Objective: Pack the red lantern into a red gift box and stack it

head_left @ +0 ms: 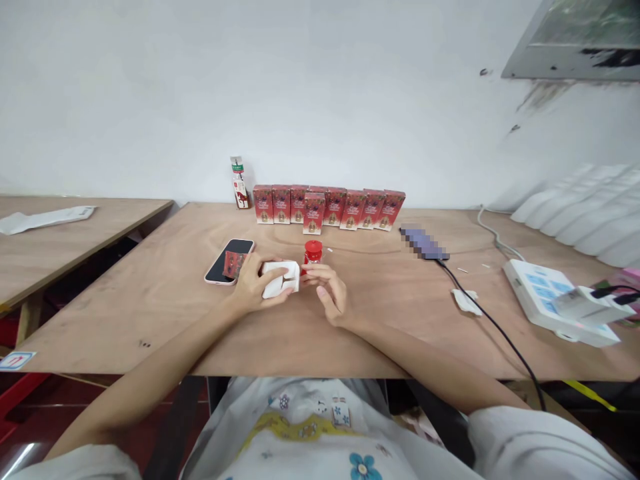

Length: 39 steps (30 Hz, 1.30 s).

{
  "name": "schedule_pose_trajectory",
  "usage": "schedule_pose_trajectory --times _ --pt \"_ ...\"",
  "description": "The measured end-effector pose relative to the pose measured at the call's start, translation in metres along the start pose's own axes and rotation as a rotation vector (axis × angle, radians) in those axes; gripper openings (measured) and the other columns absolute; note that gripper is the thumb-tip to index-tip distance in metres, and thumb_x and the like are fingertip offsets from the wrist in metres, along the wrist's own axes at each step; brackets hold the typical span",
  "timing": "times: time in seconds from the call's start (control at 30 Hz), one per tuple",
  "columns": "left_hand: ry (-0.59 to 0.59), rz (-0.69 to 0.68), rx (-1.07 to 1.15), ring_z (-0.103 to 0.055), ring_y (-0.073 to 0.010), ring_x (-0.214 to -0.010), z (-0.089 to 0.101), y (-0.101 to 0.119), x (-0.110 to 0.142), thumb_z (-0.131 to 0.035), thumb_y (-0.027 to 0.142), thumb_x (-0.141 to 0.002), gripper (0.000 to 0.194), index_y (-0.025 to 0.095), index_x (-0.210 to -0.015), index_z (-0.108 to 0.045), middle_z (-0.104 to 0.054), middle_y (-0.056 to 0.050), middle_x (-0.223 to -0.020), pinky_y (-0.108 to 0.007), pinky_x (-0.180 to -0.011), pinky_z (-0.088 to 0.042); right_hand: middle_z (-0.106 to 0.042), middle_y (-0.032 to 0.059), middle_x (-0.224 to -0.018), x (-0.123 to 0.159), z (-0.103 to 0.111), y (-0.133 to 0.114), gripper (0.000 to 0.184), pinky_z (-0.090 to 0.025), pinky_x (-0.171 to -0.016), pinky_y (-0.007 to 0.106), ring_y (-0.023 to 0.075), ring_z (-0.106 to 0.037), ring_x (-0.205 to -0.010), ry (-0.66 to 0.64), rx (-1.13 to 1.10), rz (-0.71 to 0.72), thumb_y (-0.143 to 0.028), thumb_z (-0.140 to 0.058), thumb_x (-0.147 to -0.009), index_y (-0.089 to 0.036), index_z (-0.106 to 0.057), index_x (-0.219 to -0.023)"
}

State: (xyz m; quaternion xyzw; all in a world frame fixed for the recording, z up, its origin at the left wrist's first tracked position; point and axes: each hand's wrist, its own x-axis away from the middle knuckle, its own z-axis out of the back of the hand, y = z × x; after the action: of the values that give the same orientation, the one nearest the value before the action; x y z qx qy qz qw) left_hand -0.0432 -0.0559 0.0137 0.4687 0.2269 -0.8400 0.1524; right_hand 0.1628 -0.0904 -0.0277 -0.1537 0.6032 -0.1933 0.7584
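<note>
My left hand [254, 283] is wrapped round a small white folded carton [281, 278] with its open flaps facing right, held just above the wooden table [150, 300]. My right hand [330, 290] is beside it, fingertips pinched at the carton's open end and at a small bottle with a red cap [313, 253] standing just behind. A flat red carton [234, 264] lies on a phone [226, 263] left of my left hand.
A row of several red boxes [330, 207] stands along the wall, with a taller carton [240, 183] at its left. A black cable [500, 327] runs to a white power strip [550, 300] at right. A crumpled white scrap [465, 301] lies nearby. A second table [60, 233] is at left.
</note>
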Motion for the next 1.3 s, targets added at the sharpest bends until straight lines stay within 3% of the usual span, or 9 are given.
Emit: schedule_pose_trajectory --times 0.2,0.4,0.6,0.87,1.1,1.3 --pt "0.032 -0.049 -0.024 -0.062 -0.0223 -0.086 0.0 0.0 -0.004 -0.069 0.035 -0.077 0.033 0.021 -0.105 -0.057 -0.062 -0.011 -0.097 -0.036 -0.072 -0.05 -0.053 0.0116 -0.127 -0.002 -0.001 0.001 0.03 -0.058 -0.083 0.037 0.0222 -0.058 -0.114 -0.078 -0.071 -0.136 -0.037 -0.05 -0.094 -0.027 -0.049 -0.122" --pt "-0.012 -0.113 -0.044 -0.065 -0.0216 -0.087 -0.001 0.007 -0.008 -0.067 0.036 -0.079 0.03 0.022 -0.105 -0.059 -0.067 -0.009 -0.096 -0.035 -0.074 -0.05 -0.06 0.0038 -0.108 -0.004 -0.005 0.003 0.031 -0.057 -0.079 0.034 0.017 -0.065 -0.092 -0.121 -0.29 -0.365 -0.042 -0.062 -0.086 -0.029 -0.047 -0.11" --pt "-0.004 -0.202 -0.078 -0.065 -0.0209 -0.08 -0.004 0.009 -0.008 -0.064 0.046 -0.083 0.037 0.017 -0.105 -0.058 -0.069 -0.01 -0.088 -0.034 -0.072 -0.051 -0.057 -0.0002 -0.098 -0.003 -0.01 0.001 0.033 -0.054 -0.067 0.027 0.0122 -0.063 -0.077 -0.091 -0.41 -0.504 -0.04 -0.068 -0.08 -0.027 -0.042 -0.094" --pt "-0.003 -0.201 -0.07 -0.066 -0.0222 -0.082 -0.006 0.009 -0.006 -0.069 0.044 -0.08 0.046 0.014 -0.111 -0.055 -0.07 -0.011 -0.088 -0.035 -0.073 -0.051 -0.054 -0.001 -0.093 -0.004 -0.011 0.001 0.042 -0.051 -0.067 0.027 0.0125 -0.059 -0.077 -0.074 -0.461 -0.575 -0.047 -0.071 -0.075 -0.026 -0.037 -0.089" --pt "-0.036 -0.186 -0.075 -0.068 -0.022 -0.085 -0.009 0.008 0.001 -0.069 0.044 -0.079 0.047 0.019 -0.116 -0.054 -0.071 -0.009 -0.094 -0.036 -0.078 -0.051 -0.054 -0.0006 -0.093 -0.001 -0.016 0.002 0.039 -0.053 -0.068 0.028 0.0126 -0.06 -0.078 -0.001 -0.409 -0.533 -0.048 -0.069 -0.076 -0.026 -0.04 -0.09" --pt "-0.043 -0.177 -0.072 -0.07 -0.0223 -0.085 -0.01 0.008 0.005 -0.07 0.047 -0.078 0.044 0.022 -0.111 -0.056 -0.072 -0.008 -0.094 -0.037 -0.076 -0.052 -0.057 -0.0007 -0.096 0.0 -0.015 0.003 0.045 -0.055 -0.066 0.026 0.0123 -0.062 -0.077 -0.025 -0.36 -0.551 -0.05 -0.073 -0.073 -0.027 -0.043 -0.096"
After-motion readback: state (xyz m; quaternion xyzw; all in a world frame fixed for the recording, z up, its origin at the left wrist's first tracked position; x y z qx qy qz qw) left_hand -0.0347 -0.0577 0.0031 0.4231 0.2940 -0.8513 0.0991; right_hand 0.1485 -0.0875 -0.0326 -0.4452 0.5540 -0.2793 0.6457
